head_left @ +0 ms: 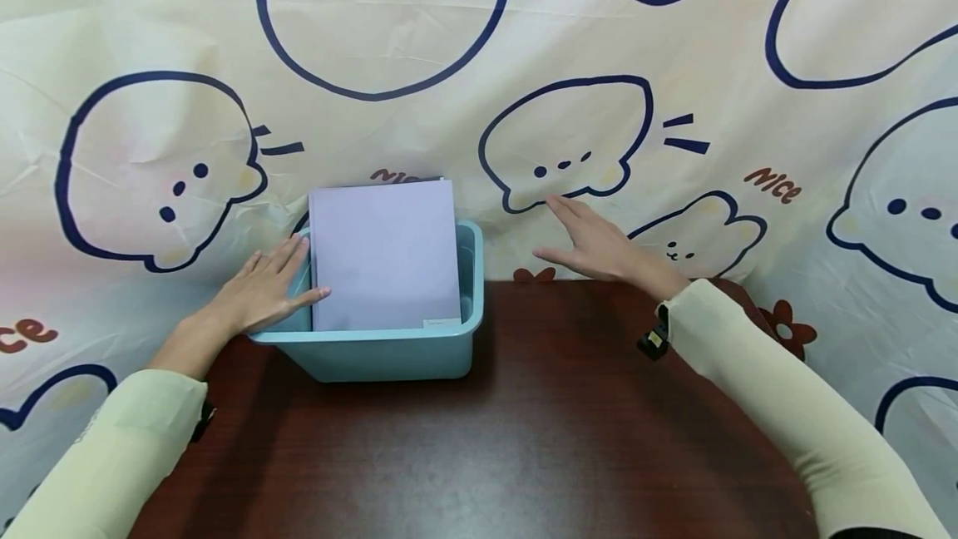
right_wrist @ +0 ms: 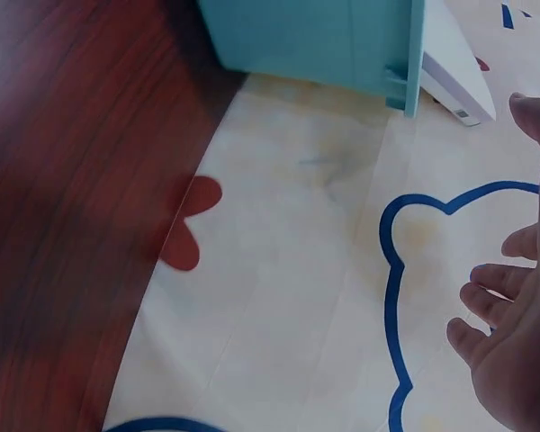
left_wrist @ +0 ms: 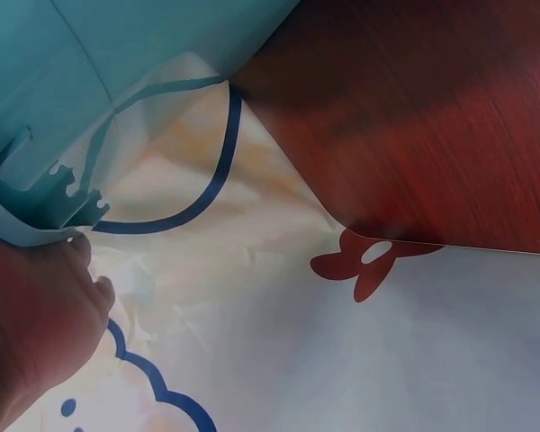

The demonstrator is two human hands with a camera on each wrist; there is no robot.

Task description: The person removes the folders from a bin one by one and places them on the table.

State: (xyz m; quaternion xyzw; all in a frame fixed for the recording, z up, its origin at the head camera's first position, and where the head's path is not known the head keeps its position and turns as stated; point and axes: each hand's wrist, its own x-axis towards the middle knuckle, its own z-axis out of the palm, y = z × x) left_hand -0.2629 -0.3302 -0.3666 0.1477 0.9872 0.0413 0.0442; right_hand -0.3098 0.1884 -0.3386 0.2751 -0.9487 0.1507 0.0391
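A light blue plastic bin point(head_left: 374, 356) stands at the back of the table, with a flat lavender book or box point(head_left: 385, 256) upright inside it and rising above the rim. My left hand point(head_left: 262, 285) rests on the bin's left rim, fingers straight, the thumb reaching over toward the lavender cover. In the left wrist view that hand point(left_wrist: 40, 324) lies right at the rim of the bin point(left_wrist: 153, 54). To the right of the bin, my right hand point(head_left: 591, 244) is held in the air with its fingers extended, holding nothing. The right wrist view shows the same hand point(right_wrist: 513, 315) apart from the bin point(right_wrist: 315, 45).
The dark brown wooden table point(head_left: 509, 439) extends in front of the bin. Behind and at both sides hangs a pale cloth point(head_left: 419, 140) printed with cartoon bears, flowers and lettering. Black straps with small devices sit at both wrists.
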